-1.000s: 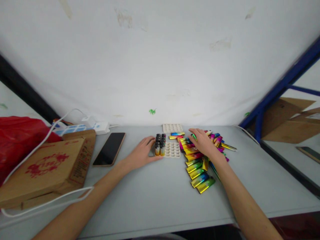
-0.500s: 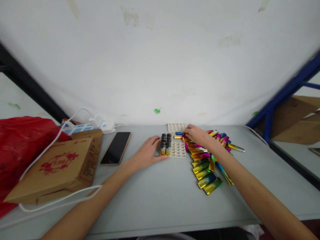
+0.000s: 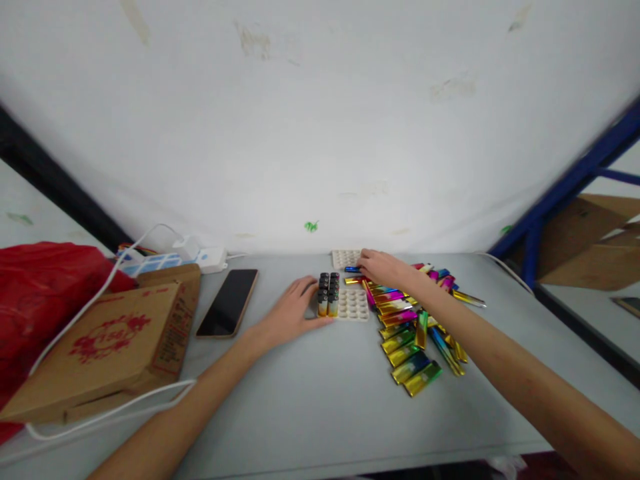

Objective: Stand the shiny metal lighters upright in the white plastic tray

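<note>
My left hand (image 3: 290, 310) curves round the left end of a pale tray with round hollows (image 3: 353, 305), thumb along its front edge and fingers at its left side. In that end stand several small lighters (image 3: 328, 293) with black tops and yellow-orange bases, in two columns. My right hand (image 3: 379, 265) reaches across the far left end of a fanned pile of shiny, multicoloured flat pieces (image 3: 397, 320), which look like lighters. Its fingers close on a blue one (image 3: 352, 269); the fingertips are partly hidden. Behind it lies a second pale holed tray (image 3: 345, 259).
A black-screened phone (image 3: 229, 303) lies left of my left hand. Farther left are a cardboard box (image 3: 115, 340), a red plastic bag (image 3: 50, 287), a white power strip (image 3: 213, 259) and a white cable (image 3: 107, 287). A white wall (image 3: 320, 133) stands behind the grey table (image 3: 300, 413).
The view has shifted slightly. My right hand has moved a little leftward over the blue piece, while my left hand stays by the tray.
</note>
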`<action>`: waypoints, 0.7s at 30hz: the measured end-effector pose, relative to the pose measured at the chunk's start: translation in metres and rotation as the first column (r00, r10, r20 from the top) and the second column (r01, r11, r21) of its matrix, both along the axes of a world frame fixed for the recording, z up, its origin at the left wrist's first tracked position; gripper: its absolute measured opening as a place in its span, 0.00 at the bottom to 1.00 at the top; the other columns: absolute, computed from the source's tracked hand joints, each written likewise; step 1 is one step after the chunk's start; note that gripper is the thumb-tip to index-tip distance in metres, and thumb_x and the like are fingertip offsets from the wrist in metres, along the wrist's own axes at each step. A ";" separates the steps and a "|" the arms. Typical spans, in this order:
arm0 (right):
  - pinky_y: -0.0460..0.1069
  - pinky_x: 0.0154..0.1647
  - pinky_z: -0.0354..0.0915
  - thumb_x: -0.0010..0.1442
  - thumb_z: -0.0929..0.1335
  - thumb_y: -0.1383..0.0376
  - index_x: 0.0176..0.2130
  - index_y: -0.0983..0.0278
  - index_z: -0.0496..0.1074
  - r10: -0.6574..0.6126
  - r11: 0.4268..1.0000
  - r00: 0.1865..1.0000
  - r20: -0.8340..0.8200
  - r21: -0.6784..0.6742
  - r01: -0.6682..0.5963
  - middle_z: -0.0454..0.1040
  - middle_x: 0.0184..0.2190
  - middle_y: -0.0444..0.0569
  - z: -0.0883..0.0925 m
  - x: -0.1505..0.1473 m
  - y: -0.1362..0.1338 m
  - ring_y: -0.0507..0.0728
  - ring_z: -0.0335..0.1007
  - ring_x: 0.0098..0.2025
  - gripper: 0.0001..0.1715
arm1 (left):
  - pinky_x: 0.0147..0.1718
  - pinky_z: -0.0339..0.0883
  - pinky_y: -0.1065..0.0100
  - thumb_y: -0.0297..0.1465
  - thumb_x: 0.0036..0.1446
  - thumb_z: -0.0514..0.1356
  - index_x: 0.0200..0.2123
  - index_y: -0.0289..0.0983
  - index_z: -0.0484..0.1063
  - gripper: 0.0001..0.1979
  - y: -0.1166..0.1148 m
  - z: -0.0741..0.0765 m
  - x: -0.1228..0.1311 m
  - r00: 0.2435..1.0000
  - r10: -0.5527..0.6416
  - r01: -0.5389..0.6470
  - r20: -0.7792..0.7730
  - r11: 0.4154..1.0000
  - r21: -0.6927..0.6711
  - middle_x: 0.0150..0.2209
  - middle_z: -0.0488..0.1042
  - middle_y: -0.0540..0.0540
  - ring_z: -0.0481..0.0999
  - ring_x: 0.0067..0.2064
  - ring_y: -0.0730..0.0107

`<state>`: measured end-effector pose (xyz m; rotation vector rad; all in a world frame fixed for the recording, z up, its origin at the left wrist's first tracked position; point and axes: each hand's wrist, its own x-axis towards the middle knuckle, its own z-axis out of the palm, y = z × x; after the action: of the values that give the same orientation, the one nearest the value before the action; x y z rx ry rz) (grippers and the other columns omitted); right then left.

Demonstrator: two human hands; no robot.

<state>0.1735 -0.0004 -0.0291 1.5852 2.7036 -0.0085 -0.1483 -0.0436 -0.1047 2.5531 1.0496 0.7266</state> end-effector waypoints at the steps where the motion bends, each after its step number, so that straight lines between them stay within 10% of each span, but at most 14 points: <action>1: 0.56 0.63 0.75 0.79 0.67 0.71 0.55 0.67 0.84 -0.005 1.000 0.998 -0.068 0.020 0.006 0.82 0.57 0.65 0.000 0.001 -0.002 0.65 0.84 0.57 0.16 | 0.77 0.67 0.39 0.58 0.66 0.73 0.70 0.38 0.75 0.41 0.000 0.000 0.000 1.000 -0.002 0.002 0.003 1.000 0.002 0.73 0.73 0.30 0.73 0.75 0.36; 4: 0.57 0.62 0.77 0.77 0.68 0.68 0.54 0.66 0.82 -0.021 0.996 0.890 -0.455 0.063 0.056 0.83 0.56 0.62 0.002 0.005 -0.014 0.64 0.85 0.55 0.13 | 0.77 0.67 0.39 0.58 0.66 0.73 0.70 0.40 0.75 0.41 -0.002 0.001 -0.001 1.000 -0.003 0.003 0.008 1.000 0.000 0.73 0.73 0.31 0.73 0.76 0.36; 7: 0.58 0.56 0.80 0.77 0.70 0.58 0.53 0.62 0.80 -0.084 0.996 0.565 -0.821 -0.066 0.052 0.88 0.48 0.56 0.001 0.002 -0.035 0.63 0.87 0.48 0.12 | 0.77 0.67 0.39 0.59 0.65 0.73 0.70 0.40 0.75 0.41 -0.003 0.003 -0.001 1.000 -0.005 0.005 0.012 1.000 -0.013 0.74 0.73 0.31 0.72 0.76 0.35; 13: 0.57 0.45 0.82 0.59 0.83 0.43 0.51 0.58 0.79 -0.373 0.924 -0.050 -0.926 -0.366 -0.111 0.87 0.34 0.45 -0.014 -0.025 -0.074 0.58 0.84 0.33 0.31 | 0.78 0.66 0.40 0.57 0.64 0.75 0.70 0.39 0.75 0.41 -0.005 0.005 0.001 1.000 0.002 -0.001 0.022 0.999 -0.052 0.75 0.72 0.31 0.71 0.77 0.35; 17: 0.57 0.42 0.82 0.57 0.85 0.44 0.59 0.58 0.81 -0.483 0.863 -0.124 -0.867 -0.448 -0.235 0.85 0.35 0.45 -0.017 -0.034 -0.087 0.59 0.83 0.34 0.39 | 0.78 0.67 0.40 0.56 0.62 0.77 0.70 0.40 0.76 0.41 -0.001 0.009 -0.003 0.998 -0.015 0.022 0.063 0.993 -0.118 0.75 0.73 0.32 0.73 0.76 0.36; 21: 0.53 0.37 0.78 0.60 0.81 0.49 0.50 0.58 0.80 -0.536 0.826 -0.100 -0.838 -0.495 -0.270 0.82 0.38 0.44 -0.015 -0.042 -0.094 0.56 0.79 0.32 0.25 | 0.78 0.67 0.41 0.54 0.58 0.80 0.70 0.41 0.76 0.44 0.008 0.017 -0.017 0.997 -0.066 0.075 0.049 0.978 -0.194 0.75 0.74 0.33 0.74 0.76 0.36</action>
<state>0.1316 -0.0940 -0.0443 1.9162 2.2759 -2.9225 -0.1657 -0.0351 -0.0872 2.3834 0.9608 0.6230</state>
